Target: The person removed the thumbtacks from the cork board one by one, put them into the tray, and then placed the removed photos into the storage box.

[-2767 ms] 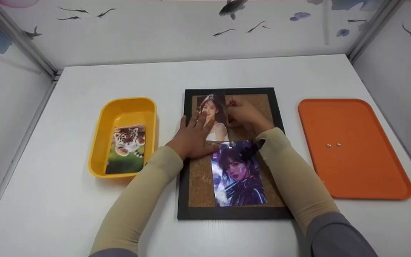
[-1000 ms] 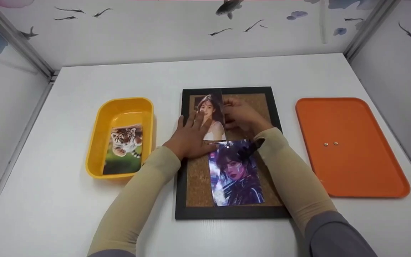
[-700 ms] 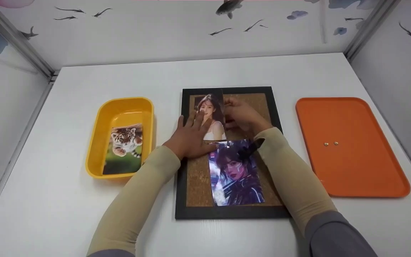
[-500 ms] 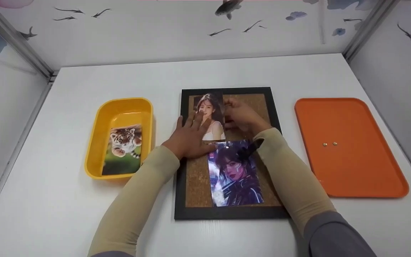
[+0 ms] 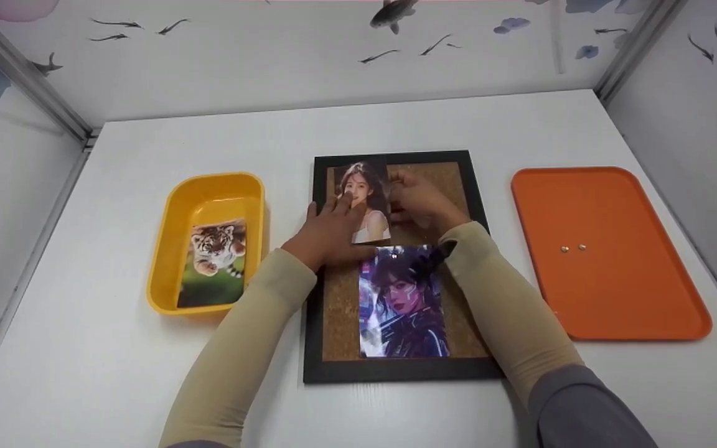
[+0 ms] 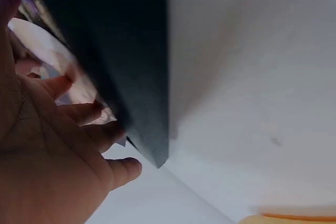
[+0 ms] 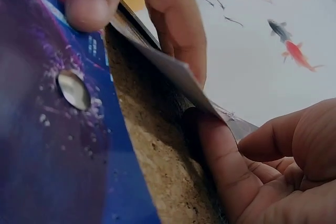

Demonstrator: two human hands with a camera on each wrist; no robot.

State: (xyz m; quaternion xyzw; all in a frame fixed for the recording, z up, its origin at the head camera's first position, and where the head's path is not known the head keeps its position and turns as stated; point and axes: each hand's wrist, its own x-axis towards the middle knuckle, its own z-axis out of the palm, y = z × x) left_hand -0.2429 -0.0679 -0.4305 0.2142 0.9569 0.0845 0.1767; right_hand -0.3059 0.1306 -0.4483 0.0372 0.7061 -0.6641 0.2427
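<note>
A portrait photo of a person [image 5: 373,225] lies on the upper left of a cork board [image 5: 341,311] with a black frame. My left hand [image 5: 328,233] rests over its left side, fingers straight. The left thumb touches the top edge of a purple picture [image 5: 399,317] below, which bears one shiny round thumbtack [image 7: 73,90] near its top. At the portrait's right edge is my right hand [image 5: 424,200]. In the right wrist view, its thumb and a finger [image 7: 226,156] pinch the photo's lifted edge. Whether the right hand also holds a tack cannot be seen.
On the left stands a yellow bin [image 5: 162,249] with a tiger photo [image 5: 212,267] inside. An orange tray [image 5: 620,298] on the right carries two small tacks [image 5: 573,248]. White panels surround the table at the back and sides.
The purple picture has swung slightly, its lower end moving left, and now sits straighter. My left hand has shifted a little. The right hand stays at the portrait's right edge.
</note>
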